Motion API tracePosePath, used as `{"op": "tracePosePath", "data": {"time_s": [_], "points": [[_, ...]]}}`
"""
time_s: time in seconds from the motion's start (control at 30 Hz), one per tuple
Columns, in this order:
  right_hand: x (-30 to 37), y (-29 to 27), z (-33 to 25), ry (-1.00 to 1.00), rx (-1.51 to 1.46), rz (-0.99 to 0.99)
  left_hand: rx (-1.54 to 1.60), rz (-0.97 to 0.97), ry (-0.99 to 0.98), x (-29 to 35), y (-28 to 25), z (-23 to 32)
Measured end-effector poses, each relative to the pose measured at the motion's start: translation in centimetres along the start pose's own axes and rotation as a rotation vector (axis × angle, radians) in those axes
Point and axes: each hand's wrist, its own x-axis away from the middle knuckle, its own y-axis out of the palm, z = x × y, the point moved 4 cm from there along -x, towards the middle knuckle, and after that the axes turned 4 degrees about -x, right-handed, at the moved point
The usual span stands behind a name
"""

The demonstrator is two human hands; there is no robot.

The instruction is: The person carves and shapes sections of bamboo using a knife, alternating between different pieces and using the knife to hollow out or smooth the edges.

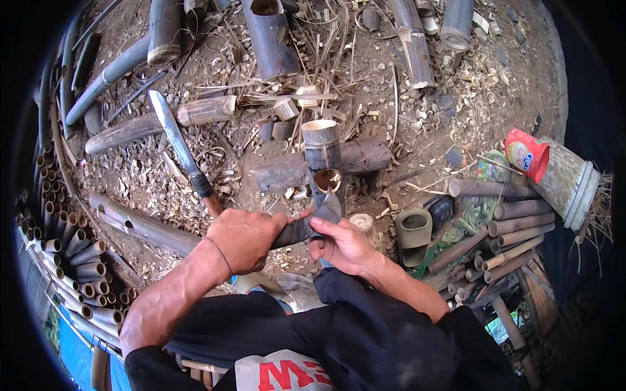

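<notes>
My left hand (244, 238) is closed round the dark wrapped handle of a short tool with a grey blade (331, 207). Thumb and fingers of my right hand (344, 244) pinch this tool near its blade. The blade's tip is at the edge of a round hole in a dark bamboo tube (322, 133). That tube lies across a short thick log (280, 174), its pale cut end pointing away from me; its near part is hidden by my hands. A machete (171, 130) with a dark handle lies on the ground, the handle's end close beside my left hand.
Stacked bamboo pieces (78, 251) line the left edge; more bamboo lengths (521, 225) are piled at right. A bucket (564, 179) lies tipped near a red packet (527, 155). An olive clog (413, 234) sits right of my hands. Thick tubes (270, 42) and wood chips cover the ground ahead.
</notes>
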Motion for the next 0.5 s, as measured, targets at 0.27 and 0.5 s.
{"op": "tracePosePath", "data": {"time_s": [0.27, 0.5], "points": [[1.4, -1.1, -3.2, -0.378, 0.988, 0.455, 0.814, 0.190, -0.227, -3.0, 10.1, 6.1], [3.6, 0.1, -2.5, -0.583, 1.342, 0.466, 1.020, 0.521, -0.292, -4.3, 13.2, 9.3]]}}
